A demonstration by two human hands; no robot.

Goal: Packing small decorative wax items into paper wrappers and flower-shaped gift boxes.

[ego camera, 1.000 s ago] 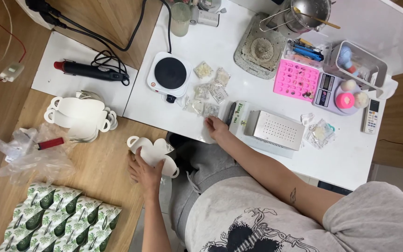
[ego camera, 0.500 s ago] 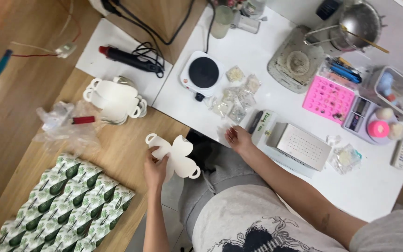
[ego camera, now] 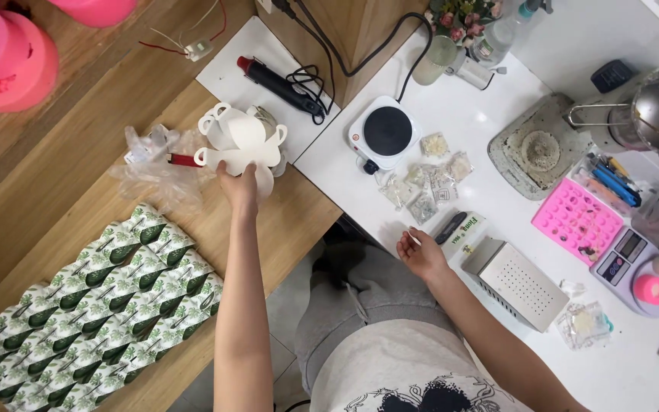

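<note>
The left hand (ego camera: 239, 185) is reaching out on a long, nearly straight bare arm that is running up from the lower edge of the view toward 12 o'clock. Its fingers are pinching the lower edge of a white die-cut card piece (ego camera: 239, 145) with rounded lobes, and the palm is facing down. That card piece is hanging over the wooden surface (ego camera: 78, 206), directly above a stack of similar white card pieces (ego camera: 226, 122); whether the two are touching is hard to tell. At 9 o'clock from the hand, a crumpled clear plastic bag (ego camera: 154, 172) is lying with a small red item half buried in it, too hidden to identify.

The right hand (ego camera: 421, 255) is resting at the near edge of the white surface (ego camera: 497, 221), its forearm coming in from 5 o'clock. The fingers are curling loosely, seemingly with a thin pale sliver between thumb and forefinger; it is too small to make out. Just past it toward 1 o'clock a small printed box (ego camera: 459, 233) is lying, and at 3 o'clock a perforated metal box (ego camera: 519, 284) is sitting. Small clear packets (ego camera: 425, 187) are scattered toward 12 o'clock, near a round hot plate (ego camera: 385, 133).

Rows of green leaf-print packages (ego camera: 93, 305) are filling the 7 o'clock corner, cut off by the frame. Pink round shapes (ego camera: 1, 53) at 10 o'clock are cropped as well.
</note>
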